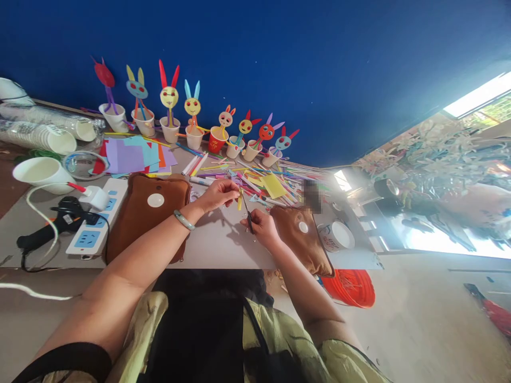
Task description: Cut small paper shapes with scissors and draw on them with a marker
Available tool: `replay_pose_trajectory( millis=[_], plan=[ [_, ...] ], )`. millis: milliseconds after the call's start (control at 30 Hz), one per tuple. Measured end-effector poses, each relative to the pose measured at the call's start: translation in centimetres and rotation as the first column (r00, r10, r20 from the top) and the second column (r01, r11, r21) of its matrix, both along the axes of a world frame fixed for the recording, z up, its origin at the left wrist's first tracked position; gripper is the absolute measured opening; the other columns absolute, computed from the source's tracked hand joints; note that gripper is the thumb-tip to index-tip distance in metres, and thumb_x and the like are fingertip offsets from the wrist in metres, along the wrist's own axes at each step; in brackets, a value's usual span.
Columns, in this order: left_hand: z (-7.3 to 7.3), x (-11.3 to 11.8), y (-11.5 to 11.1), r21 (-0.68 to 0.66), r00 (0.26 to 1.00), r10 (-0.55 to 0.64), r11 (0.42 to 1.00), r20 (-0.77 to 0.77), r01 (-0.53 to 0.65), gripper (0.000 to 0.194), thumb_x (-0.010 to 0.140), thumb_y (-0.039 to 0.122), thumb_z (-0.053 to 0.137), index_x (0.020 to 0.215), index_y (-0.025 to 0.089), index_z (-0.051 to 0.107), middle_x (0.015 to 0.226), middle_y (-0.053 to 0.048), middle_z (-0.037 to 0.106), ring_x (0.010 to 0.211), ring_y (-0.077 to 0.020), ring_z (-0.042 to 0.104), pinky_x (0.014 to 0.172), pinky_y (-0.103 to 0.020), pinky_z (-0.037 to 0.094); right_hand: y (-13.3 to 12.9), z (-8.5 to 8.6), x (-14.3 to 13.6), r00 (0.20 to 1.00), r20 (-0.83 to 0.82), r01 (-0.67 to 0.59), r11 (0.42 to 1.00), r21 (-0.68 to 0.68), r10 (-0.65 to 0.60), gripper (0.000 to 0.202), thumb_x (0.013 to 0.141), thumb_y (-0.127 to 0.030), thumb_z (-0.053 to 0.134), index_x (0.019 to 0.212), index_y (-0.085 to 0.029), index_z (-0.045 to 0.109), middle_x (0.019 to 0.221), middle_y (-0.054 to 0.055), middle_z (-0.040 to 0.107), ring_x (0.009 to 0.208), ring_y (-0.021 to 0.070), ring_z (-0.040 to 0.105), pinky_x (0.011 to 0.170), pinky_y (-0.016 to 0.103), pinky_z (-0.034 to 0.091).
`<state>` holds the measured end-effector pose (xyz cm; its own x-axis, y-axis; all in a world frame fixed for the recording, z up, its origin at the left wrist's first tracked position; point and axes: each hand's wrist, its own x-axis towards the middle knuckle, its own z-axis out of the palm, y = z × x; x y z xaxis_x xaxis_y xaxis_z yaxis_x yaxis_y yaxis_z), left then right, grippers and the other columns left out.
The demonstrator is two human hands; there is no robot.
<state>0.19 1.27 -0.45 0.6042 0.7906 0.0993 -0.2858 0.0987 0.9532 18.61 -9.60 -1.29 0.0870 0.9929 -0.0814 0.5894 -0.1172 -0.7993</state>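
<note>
My left hand (219,194) pinches a small yellow strip (239,203), perhaps paper, above the table. My right hand (262,227) is closed round the dark handles of a pair of scissors (249,219). The scissor blades point up and away, right beside the yellow strip; whether they touch it I cannot tell. A brown cushion-like bag (138,213) with a white round spot lies under my left forearm. A second brown bag (291,223) is to the right of my right hand. Behind my hands lie several loose coloured sticks and pens (251,186) and a yellow paper sheet (273,186).
Several paper cups with rabbit-faced figures (169,98) line the blue wall. A power strip (93,229), a black glue gun (43,234) and a white cup (42,173) stand left. Coloured paper (123,155) lies behind. A red bucket (353,287) sits below the right edge.
</note>
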Motion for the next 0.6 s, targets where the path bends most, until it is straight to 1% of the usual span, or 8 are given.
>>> replay_pose_trajectory(
  millis=[200, 467, 600],
  plan=[
    [0.4, -0.1, -0.3, 0.023, 1.0, -0.016, 1.0, -0.026, 0.017, 0.014, 0.071, 0.023, 0.07, 0.07, 0.014, 0.06, 0.061, 0.003, 0.059, 0.043, -0.0034, 0.048, 0.043, -0.017, 0.036, -0.3, 0.9, 0.5, 0.999, 0.045, -0.014, 0.999, 0.03, 0.012, 0.054, 0.068, -0.067, 0.07, 0.058, -0.022, 0.04, 0.05, -0.006, 0.041, 0.053, 0.0103, 0.031, 0.05, 0.025, 0.025],
    [0.2, -0.2, -0.1, 0.078, 0.996, -0.06, 0.995, -0.062, 0.064, 0.014, 0.071, 0.026, 0.069, 0.071, 0.014, 0.06, 0.058, 0.004, 0.056, 0.045, -0.0044, 0.049, 0.045, -0.018, 0.038, -0.4, 0.9, 1.4, 0.993, 0.103, -0.057, 0.998, 0.018, 0.055, 0.05, 0.069, -0.064, 0.069, 0.059, -0.022, 0.043, 0.049, -0.005, 0.042, 0.052, 0.0105, 0.033, 0.049, 0.024, 0.027],
    [0.1, -0.3, -0.1, 0.097, 0.994, -0.079, 0.992, -0.077, 0.086, 0.015, 0.071, 0.027, 0.069, 0.072, 0.014, 0.061, 0.06, 0.004, 0.057, 0.046, -0.0046, 0.049, 0.046, -0.018, 0.038, -0.2, 1.0, 1.9, 0.986, 0.149, -0.083, 0.996, 0.032, 0.078, 0.051, 0.068, -0.065, 0.068, 0.057, -0.022, 0.042, 0.049, -0.005, 0.04, 0.052, 0.0104, 0.031, 0.049, 0.024, 0.026]
  ],
)
